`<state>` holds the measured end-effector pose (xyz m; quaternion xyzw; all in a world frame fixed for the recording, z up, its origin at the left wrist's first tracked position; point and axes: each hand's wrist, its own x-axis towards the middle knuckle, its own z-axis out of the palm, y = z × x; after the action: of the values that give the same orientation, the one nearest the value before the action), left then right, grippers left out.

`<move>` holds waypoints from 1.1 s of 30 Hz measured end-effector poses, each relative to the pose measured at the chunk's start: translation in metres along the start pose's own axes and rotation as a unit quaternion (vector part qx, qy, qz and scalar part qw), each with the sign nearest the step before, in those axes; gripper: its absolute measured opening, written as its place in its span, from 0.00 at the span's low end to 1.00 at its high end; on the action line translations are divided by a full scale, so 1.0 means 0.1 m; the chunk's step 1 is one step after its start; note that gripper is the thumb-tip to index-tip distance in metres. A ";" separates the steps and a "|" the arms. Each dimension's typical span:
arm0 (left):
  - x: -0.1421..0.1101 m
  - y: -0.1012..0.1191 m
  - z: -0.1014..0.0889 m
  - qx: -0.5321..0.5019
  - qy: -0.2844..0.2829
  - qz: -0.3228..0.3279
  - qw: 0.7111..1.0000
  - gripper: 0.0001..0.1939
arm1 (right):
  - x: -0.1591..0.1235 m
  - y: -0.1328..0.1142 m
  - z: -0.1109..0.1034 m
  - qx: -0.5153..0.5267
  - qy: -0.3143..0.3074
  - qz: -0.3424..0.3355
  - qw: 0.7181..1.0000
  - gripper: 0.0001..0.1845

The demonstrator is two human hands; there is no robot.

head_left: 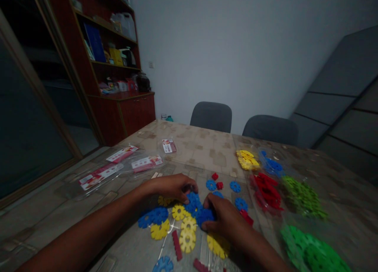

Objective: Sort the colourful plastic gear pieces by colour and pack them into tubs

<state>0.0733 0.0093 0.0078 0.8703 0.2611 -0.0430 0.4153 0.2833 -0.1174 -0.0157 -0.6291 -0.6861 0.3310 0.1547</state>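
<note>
Blue disc cluster (193, 204): lower centre of frame, notched discs overlapping, between the two hands. Right hand (227, 217) has its grip closed on the cluster's right side, thumb below, index finger above. Left hand (175, 186) is at the upper left edge of it, fingers curled, thumb tip at the discs, small gap showing between thumb and index; can't tell if that grip actually clamps.

Around the hands: yellow notched discs (188, 240) just below the cluster, overlapping each other. Blue disc pair (153, 217) to the left, under the left forearm. Maroon toothed bar (176, 245) beside the yellow ones, lower centre. Past the right hand, loose blue discs (241, 204) and small red pieces (219, 185).

Right of frame, sorted by colour: yellow pieces (247, 160), blue pieces (273, 165), red pieces (267, 191), light green pieces (304, 197), darker green discs (314, 248) at lower right.

Clear packs (147, 161) with pink-and-white labels, left of centre. All on a patterned worktop (206, 150). Behind it, two grey chairs (211, 116); red-brown cabinet (137, 114) upper left.
</note>
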 end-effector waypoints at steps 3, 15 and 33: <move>0.00 0.00 0.01 -0.013 -0.009 0.010 1.000 0.21 | 0.02 0.03 -0.01 0.005 -0.009 -0.001 1.000 0.14; 0.02 0.09 0.13 -0.042 0.024 0.010 0.999 0.12 | 0.04 -0.10 0.04 0.068 0.032 -0.005 0.997 0.11; 0.03 0.06 0.07 0.073 0.113 0.059 0.989 0.16 | -0.06 -0.18 -0.28 0.035 0.119 -0.032 0.992 0.08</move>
<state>0.0795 0.0019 0.0064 0.9114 0.2511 0.0614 0.3202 0.2875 -0.1153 0.0177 -0.6358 -0.6704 0.2725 0.2683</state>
